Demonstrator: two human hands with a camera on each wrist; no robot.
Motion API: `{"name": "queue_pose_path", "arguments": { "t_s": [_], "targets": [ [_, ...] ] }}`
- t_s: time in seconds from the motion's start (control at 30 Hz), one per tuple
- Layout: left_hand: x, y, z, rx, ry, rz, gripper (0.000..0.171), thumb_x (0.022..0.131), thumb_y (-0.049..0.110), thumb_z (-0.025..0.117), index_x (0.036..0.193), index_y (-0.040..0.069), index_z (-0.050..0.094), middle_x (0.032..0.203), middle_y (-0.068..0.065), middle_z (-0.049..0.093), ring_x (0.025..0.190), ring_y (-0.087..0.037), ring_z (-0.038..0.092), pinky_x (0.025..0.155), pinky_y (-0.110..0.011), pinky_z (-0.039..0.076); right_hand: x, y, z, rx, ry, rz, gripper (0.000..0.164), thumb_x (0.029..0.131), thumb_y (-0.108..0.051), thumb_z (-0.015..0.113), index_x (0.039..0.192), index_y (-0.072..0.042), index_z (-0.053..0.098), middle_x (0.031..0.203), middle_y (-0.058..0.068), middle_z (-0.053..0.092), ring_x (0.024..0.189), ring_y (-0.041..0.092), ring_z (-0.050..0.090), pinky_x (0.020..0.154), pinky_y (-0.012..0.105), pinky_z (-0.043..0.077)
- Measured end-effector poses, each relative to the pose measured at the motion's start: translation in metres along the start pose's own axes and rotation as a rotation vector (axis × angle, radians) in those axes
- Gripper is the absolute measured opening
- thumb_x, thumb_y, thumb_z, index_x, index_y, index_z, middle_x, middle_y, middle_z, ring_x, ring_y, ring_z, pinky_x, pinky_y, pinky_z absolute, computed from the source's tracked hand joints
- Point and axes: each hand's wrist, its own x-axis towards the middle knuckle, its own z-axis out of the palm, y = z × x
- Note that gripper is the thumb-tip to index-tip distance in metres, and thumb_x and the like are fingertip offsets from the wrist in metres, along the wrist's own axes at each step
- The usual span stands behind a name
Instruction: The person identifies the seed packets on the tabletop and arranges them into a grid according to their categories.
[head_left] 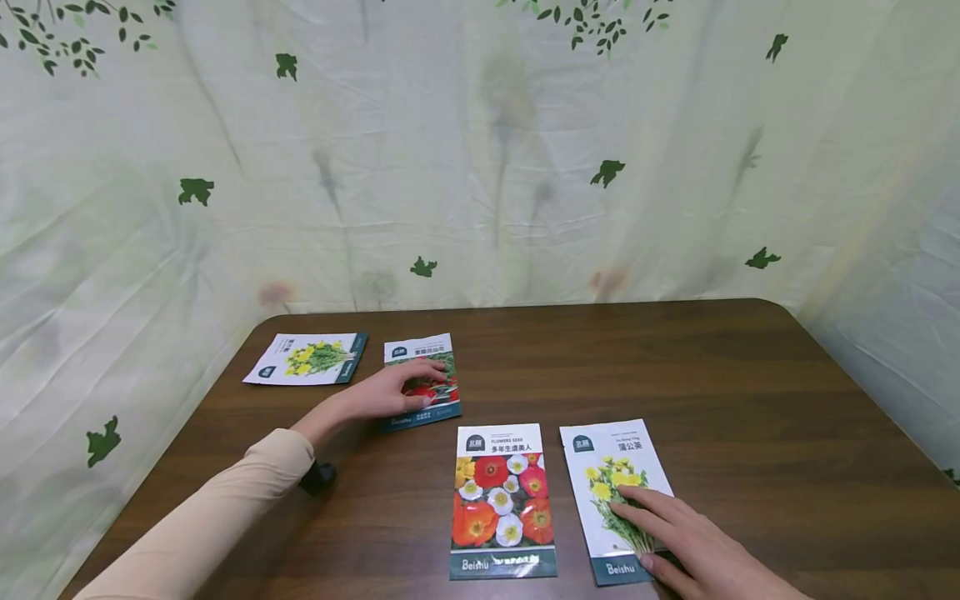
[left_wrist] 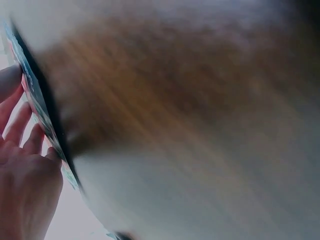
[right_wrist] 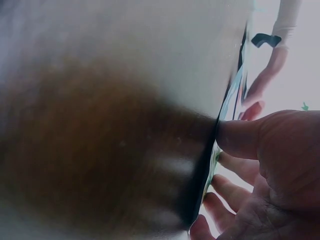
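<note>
My left hand (head_left: 393, 390) rests on a seed packet (head_left: 447, 410) with red flowers, its fingertips (left_wrist: 37, 132) touching the face and partly hiding the picture. The right hand (head_left: 697, 537) lies over the lower right of a white packet (head_left: 600, 500) with yellow flowers. Its thumb (right_wrist: 237, 139) touches near that packet's edge, and the other fingers reach onto the face. Between the two hands, nearer the front, lies a packet (head_left: 502, 500) of red, orange and white flowers. Both touched packets appear to lie flat on the table.
Another yellow-flower packet (head_left: 303, 360) lies sideways at the back left of the brown wooden table (head_left: 712, 383). A pale curtain (head_left: 450, 150) with leaf prints hangs behind the table and along its sides. A dark band (head_left: 318, 478) sits at my left wrist.
</note>
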Motion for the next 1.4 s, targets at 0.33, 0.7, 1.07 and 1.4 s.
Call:
{"name": "queue_pose_path", "arguments": {
  "t_s": [0.33, 0.7, 1.07, 1.4],
  "targets": [
    [0.01, 0.006, 0.0, -0.006, -0.016, -0.002, 0.037, 0.095, 0.014, 0.062, 0.132, 0.011, 0.06, 0.148, -0.009, 0.044, 0.135, -0.031, 0.037, 0.11, -0.053, 0.03, 0.001, -0.001, -0.002, 0.016, -0.019, 0.018, 0.054, 0.097, -0.051, 0.052, 0.146, -0.028, 0.047, 0.149, -0.001, 0.042, 0.119, 0.021, 0.047, 0.089, 0.038, 0.05],
    [0.022, 0.007, 0.005, 0.016, -0.027, -0.002, 0.038, 0.096, 0.017, 0.062, 0.133, 0.014, 0.059, 0.148, -0.006, 0.044, 0.136, -0.03, 0.037, 0.11, -0.052, 0.03, 0.001, 0.001, 0.0, 0.024, -0.027, 0.02, 0.054, 0.097, -0.05, 0.054, 0.146, -0.027, 0.048, 0.149, 0.001, 0.042, 0.119, 0.021, 0.048, 0.088, 0.038, 0.051],
    [0.033, 0.011, 0.008, 0.019, -0.034, 0.028, 0.038, 0.096, 0.015, 0.062, 0.133, 0.011, 0.059, 0.149, -0.007, 0.043, 0.136, -0.029, 0.036, 0.111, -0.05, 0.029, 0.001, 0.002, 0.001, 0.012, -0.012, 0.005, 0.053, 0.097, -0.049, 0.055, 0.146, -0.028, 0.048, 0.148, 0.0, 0.042, 0.118, 0.021, 0.048, 0.088, 0.037, 0.051],
    [0.045, 0.014, 0.012, 0.044, -0.054, 0.003, 0.038, 0.096, 0.016, 0.062, 0.133, 0.014, 0.059, 0.149, -0.004, 0.043, 0.138, -0.027, 0.035, 0.111, -0.049, 0.029, 0.0, 0.002, 0.002, -0.021, 0.018, -0.028, 0.052, 0.098, -0.045, 0.057, 0.145, -0.027, 0.049, 0.146, 0.0, 0.044, 0.117, 0.019, 0.048, 0.086, 0.036, 0.051]
  ]
}}
